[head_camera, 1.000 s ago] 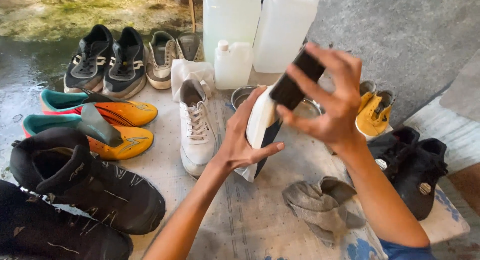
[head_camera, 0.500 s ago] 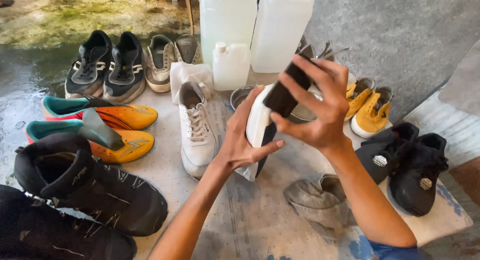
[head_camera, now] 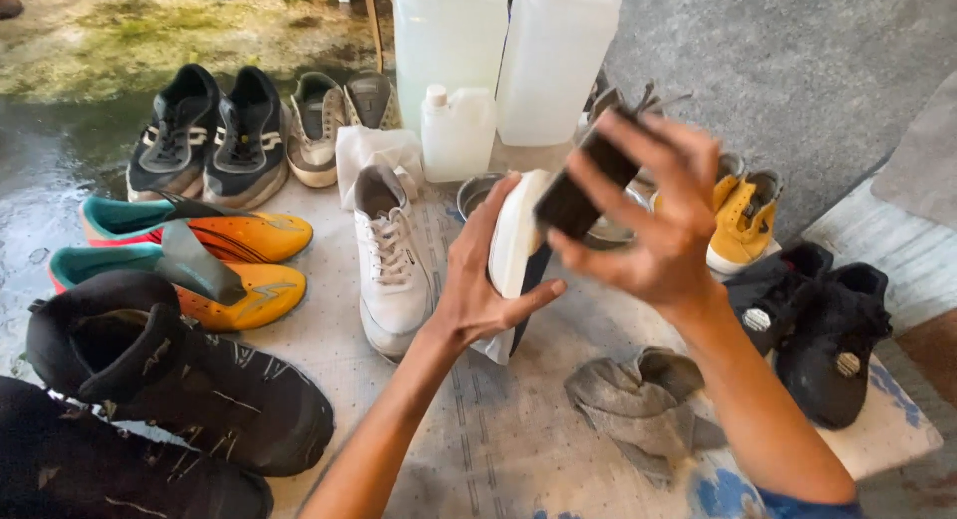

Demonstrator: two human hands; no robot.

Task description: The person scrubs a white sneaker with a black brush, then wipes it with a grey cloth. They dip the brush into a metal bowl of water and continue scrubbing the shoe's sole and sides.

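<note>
A: Surface?
B: Outdoor concrete, wet at left. Mat (head_camera: pixel 498 429) on the ground, pale, printed, dotted texture.
A: Materials?
B: Two translucent plastic jugs (head_camera: pixel 503 50) at the mat's far edge, small bottle (head_camera: pixel 458 132) in front. Metal bowl (head_camera: pixel 480 192). Grey crumpled rag (head_camera: pixel 638 409) near the right edge. Orange boots (head_camera: pixel 214 260) glossy, left side.
A: Main item?
B: White shoe (head_camera: pixel 516 245), smooth sole up, mid-mat, tilted upright. Left hand (head_camera: pixel 478 280) clamped on it. Right hand (head_camera: pixel 653 220) closed around a dark block brush (head_camera: pixel 580 185), touching the shoe's top.

A patterned mat (head_camera: pixel 498 429) carries shoes, a grey rag (head_camera: pixel 638 404) and plastic jugs (head_camera: pixel 503 50).
</note>
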